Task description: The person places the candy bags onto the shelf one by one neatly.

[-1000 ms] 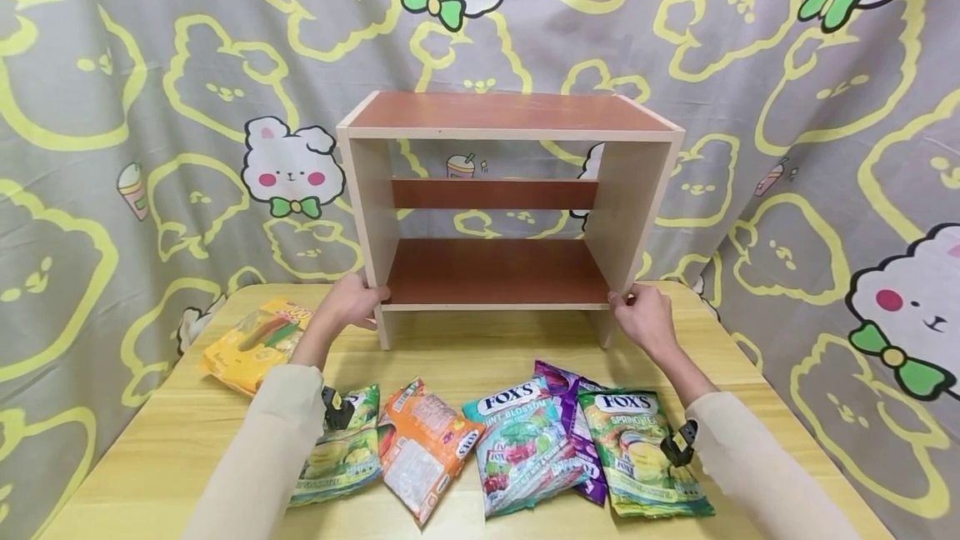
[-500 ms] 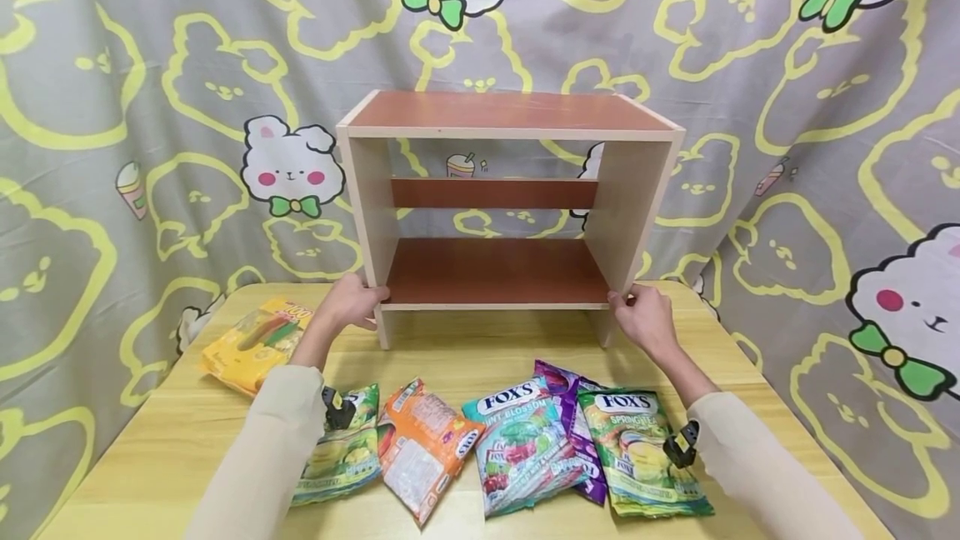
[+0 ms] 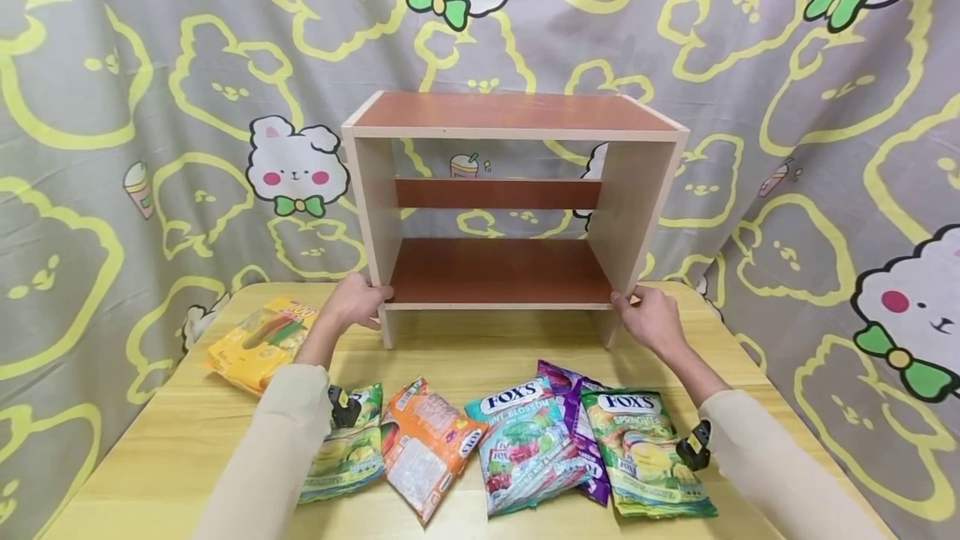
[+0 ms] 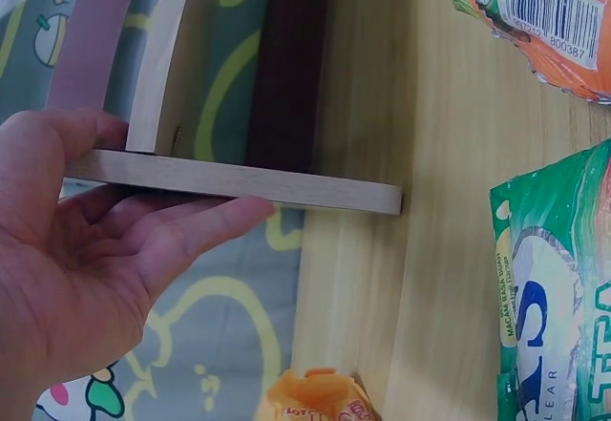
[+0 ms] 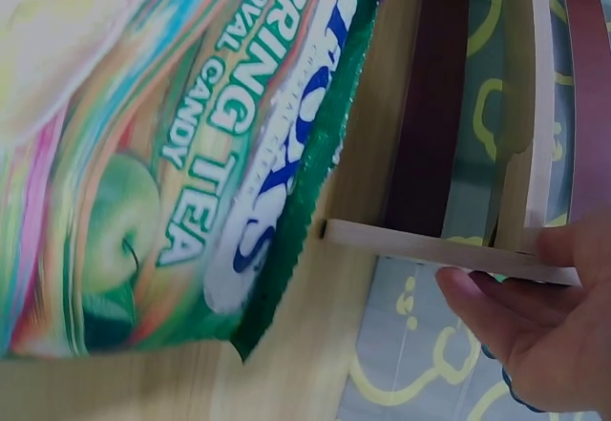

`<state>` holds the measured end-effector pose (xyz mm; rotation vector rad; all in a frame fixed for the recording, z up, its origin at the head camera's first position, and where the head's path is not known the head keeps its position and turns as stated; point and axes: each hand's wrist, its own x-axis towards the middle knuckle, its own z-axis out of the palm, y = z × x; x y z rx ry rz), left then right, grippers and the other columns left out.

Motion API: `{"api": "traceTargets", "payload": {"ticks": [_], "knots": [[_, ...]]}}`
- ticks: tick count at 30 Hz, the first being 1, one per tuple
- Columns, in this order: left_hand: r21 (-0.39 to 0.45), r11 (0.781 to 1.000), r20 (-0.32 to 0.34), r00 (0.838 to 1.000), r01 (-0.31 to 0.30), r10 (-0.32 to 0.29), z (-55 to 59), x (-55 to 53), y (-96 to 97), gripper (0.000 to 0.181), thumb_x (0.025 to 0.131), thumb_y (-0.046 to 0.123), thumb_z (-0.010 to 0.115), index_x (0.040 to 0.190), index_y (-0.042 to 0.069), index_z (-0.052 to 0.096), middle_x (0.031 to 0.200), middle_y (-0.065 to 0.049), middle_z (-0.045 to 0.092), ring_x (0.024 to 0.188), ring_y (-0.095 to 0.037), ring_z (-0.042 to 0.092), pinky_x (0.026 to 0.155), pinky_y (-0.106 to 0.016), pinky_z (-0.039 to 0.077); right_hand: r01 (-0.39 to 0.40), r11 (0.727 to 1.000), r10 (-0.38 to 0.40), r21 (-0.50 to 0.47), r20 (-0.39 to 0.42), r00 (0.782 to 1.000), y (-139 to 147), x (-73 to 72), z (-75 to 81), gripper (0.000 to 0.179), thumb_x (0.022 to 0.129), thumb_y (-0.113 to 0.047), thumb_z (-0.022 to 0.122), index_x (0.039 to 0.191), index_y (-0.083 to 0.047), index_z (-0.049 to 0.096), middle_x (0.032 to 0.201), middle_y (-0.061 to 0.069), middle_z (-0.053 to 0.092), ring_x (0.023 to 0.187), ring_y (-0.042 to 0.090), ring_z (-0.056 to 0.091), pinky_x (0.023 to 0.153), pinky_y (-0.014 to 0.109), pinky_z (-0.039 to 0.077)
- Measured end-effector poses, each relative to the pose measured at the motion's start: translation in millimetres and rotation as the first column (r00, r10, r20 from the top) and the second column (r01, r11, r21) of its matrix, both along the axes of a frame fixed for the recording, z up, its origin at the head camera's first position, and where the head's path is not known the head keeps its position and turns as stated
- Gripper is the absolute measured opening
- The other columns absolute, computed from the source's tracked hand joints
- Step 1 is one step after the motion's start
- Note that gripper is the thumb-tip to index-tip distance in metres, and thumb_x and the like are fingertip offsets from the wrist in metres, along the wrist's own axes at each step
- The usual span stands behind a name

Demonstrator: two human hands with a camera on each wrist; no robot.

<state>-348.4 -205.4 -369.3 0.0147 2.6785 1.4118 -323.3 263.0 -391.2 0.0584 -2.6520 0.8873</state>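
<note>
A small wooden shelf [image 3: 517,115] with a reddish-brown top and pale edges stands upright on the table. My left hand [image 3: 357,302] grips its left side panel at the height of the lower board; in the left wrist view that hand [image 4: 105,240] has its thumb on the inner side and its fingers along the outer face. On the opposite side my right hand [image 3: 649,317] holds the right side panel at the same height. The right wrist view shows this hand [image 5: 544,316] with thumb and fingers on either side of the panel [image 5: 430,247].
Candy bags lie along the table's front: a green one [image 3: 345,457] partly under my left forearm, an orange one [image 3: 429,448], a teal one [image 3: 525,448], a purple one [image 3: 592,457] and a Spring Tea bag [image 3: 645,457]. A yellow bag [image 3: 258,344] lies at left. Patterned curtains [image 3: 187,107] hang behind.
The whole head view has shifted very slightly. Both hands keep their hold on the shelf, and the shelf and bags stay in place.
</note>
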Motion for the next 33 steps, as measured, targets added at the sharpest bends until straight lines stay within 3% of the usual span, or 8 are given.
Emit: {"api": "traceTargets", "payload": {"ticks": [4,9,15,20,25,28,32,33], "knots": [[0.008,1.0,-0.004,1.0,-0.002,0.002,0.8,0.2,2.7,0.049,0.098,0.022,0.053,0.131,-0.014,0.053,0.131,-0.034,0.058,0.11,-0.042,0.067,0.076,-0.04,0.065,-0.03,0.999,0.028,0.024,0.068,0.997,5,1.7,5.5,0.042,0.103,-0.033,0.055,0.112,0.005,0.071,0.068,0.01,0.069,0.059,0.017,0.061,0.049,0.029,0.044],[0.011,1.0,-0.003,1.0,-0.002,0.002,0.3,-0.3,4.9,0.048,0.097,0.022,0.053,0.129,-0.014,0.055,0.129,-0.033,0.059,0.108,-0.041,0.068,0.075,-0.04,0.065,-0.045,0.998,0.038,0.047,0.144,0.989,11,6.0,9.2,0.047,0.104,-0.038,0.05,0.103,0.005,0.07,0.057,0.004,0.061,0.051,0.016,0.057,0.046,0.03,0.041],[0.0,1.0,-0.003,1.0,-0.007,0.007,-0.9,-2.0,4.7,0.048,0.097,0.023,0.054,0.129,-0.013,0.055,0.128,-0.032,0.059,0.107,-0.04,0.067,0.072,-0.038,0.065,-0.094,0.991,0.072,0.097,0.207,0.976,14,14.0,13.3,0.051,0.106,-0.039,0.048,0.107,0.007,0.07,0.06,0.006,0.066,0.054,0.018,0.061,0.053,0.03,0.044],[-0.001,1.0,0.0,1.0,0.005,-0.005,-1.9,-4.1,2.0,0.049,0.097,0.023,0.053,0.131,-0.013,0.054,0.129,-0.032,0.059,0.108,-0.041,0.067,0.073,-0.038,0.065,-0.142,0.979,0.088,0.149,0.322,0.943,18,21.8,14.2,0.051,0.103,-0.035,0.054,0.118,0.012,0.066,0.068,0.007,0.068,0.061,0.021,0.066,0.056,0.032,0.049],[-0.001,1.0,0.004,1.0,-0.003,0.003,-0.9,-4.2,-1.2,0.049,0.097,0.022,0.054,0.132,-0.012,0.053,0.129,-0.032,0.059,0.108,-0.041,0.067,0.072,-0.039,0.065,-0.242,0.949,0.126,0.204,0.456,0.881,25,28.2,12.0,0.047,0.101,-0.033,0.058,0.109,0.012,0.067,0.079,0.013,0.068,0.067,0.022,0.064,0.058,0.033,0.051],[-0.005,1.0,-0.003,1.0,0.004,-0.004,-0.5,-4.3,-1.6,0.05,0.097,0.022,0.053,0.133,-0.012,0.052,0.13,-0.033,0.058,0.107,-0.041,0.067,0.072,-0.039,0.065,-0.283,0.94,0.133,0.188,0.562,0.816,29,31.7,11.9,0.056,0.1,-0.041,0.059,0.11,0.014,0.064,0.089,0.019,0.067,0.075,0.026,0.064,0.064,0.037,0.057],[-0.003,1.0,-0.002,1.0,0.007,-0.007,-0.8,-4.2,-1.7,0.05,0.097,0.022,0.052,0.133,-0.012,0.051,0.131,-0.033,0.058,0.108,-0.041,0.067,0.073,-0.039,0.065,-0.295,0.943,0.116,0.152,0.684,0.72,34,36.3,12.2,0.082,0.093,-0.058,0.064,0.124,0.018,0.056,0.104,0.022,0.065,0.091,0.034,0.066,0.074,0.046,0.063],[-0.003,1.0,-0.001,1.0,0.007,-0.007,-0.8,-4.0,-1.6,0.05,0.097,0.021,0.052,0.134,-0.012,0.051,0.131,-0.033,0.057,0.108,-0.041,0.067,0.073,-0.039,0.065,-0.291,0.945,0.104,0.148,0.708,0.698,35,37.8,11.3,0.083,0.091,-0.06,0.065,0.121,0.017,0.057,0.096,0.019,0.064,0.085,0.03,0.064,0.071,0.044,0.062]]}}
